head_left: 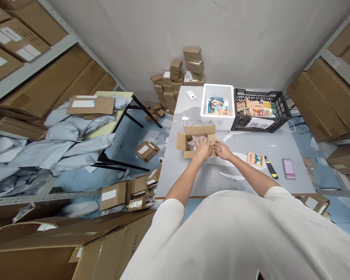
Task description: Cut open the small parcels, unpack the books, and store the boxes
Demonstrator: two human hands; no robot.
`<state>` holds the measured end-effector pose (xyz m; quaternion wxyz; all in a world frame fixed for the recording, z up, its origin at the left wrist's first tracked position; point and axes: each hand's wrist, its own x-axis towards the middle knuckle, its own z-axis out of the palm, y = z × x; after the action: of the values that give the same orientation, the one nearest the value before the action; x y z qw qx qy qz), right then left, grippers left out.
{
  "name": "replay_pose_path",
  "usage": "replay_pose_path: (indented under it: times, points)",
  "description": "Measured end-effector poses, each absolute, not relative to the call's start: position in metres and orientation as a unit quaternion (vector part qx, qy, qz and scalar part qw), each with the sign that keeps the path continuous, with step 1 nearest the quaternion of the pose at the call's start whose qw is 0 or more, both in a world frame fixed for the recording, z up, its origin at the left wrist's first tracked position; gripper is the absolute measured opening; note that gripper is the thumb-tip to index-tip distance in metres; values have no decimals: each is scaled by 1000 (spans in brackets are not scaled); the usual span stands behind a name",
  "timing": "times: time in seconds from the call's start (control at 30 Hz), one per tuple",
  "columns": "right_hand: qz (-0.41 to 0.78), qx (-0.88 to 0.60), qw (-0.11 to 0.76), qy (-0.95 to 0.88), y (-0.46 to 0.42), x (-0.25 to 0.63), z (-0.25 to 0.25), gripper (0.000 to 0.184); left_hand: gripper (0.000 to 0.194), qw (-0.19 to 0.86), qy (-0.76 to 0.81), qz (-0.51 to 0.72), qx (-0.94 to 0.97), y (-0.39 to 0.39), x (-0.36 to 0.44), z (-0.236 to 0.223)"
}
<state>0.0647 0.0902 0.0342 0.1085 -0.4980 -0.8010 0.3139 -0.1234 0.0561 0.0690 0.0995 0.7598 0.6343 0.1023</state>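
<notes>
Two bare hands at one small, open brown cardboard box [202, 130], flaps outward, nearer the left edge of the smooth pale-grey desk [192, 181] than the right. My left hand [202, 150] reaches over the box's near side, fingers bent at the crumpled pale wrapping [193, 140] inside; cannot tell whether they pinch it or only press. My right hand [224, 151] is at the box's near right corner, fingers curled by the flap; cannot tell whether they close on it.

Far edge of desk: square white foam bin [204, 102] with colourful printed packets inside; just right of it, toward the far right corner, a black slatted plastic crate [241, 123], similarly filled. Far left corner: slim white oblong device [191, 95]. To my right, nearer the near edge: flat pale-orange picture packet [256, 159], then a black-and-yellow cutter [271, 168] beside it, tilted. Close to the right edge, a pink-purple oblong [289, 168], blurred.
</notes>
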Motion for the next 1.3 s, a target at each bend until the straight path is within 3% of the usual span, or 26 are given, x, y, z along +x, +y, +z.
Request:
replay_pose_path:
  times: [0.3, 0.63, 1.07, 1.3]
  points:
    - [298, -604, 97, -732, 90, 209, 19, 47, 41, 143, 558, 127, 807, 67, -13, 62]
    - [310, -685, 6, -659, 65, 358, -27, 46, 45, 247, 517, 22, 819, 43, 115, 13]
    - [294, -610, -118, -726, 79, 391, -70, 61, 43, 378, 538, -116, 744, 16, 194, -50]
    - [316, -608, -140, -715, 71, 377, -68, 61, 60, 404, 593, -82, 692, 15, 190, -67]
